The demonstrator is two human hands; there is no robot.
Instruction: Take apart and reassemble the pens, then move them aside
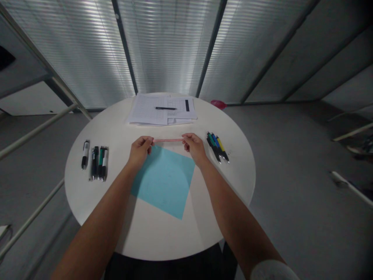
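A thin, straight pink strip [168, 140] stretches level between my two hands; whether it is folded paper or a stick is too small to tell. Its left end is pinched between the thumb and fingers of my left hand [140, 151]. At the other end my right hand [194, 147] grips it with closed fingertips. Beneath and just in front of the hands, a square sheet of light blue paper [164, 181] lies flat and turned at an angle on the white round table [163, 243].
Beyond my hands lies a stack of printed papers [148, 111] with a black pen [166, 108] on top. Several pens [101, 163] lie at the left and several more [217, 146] at the right. A pink object [218, 104] shows past the table's far edge, near the blinds.
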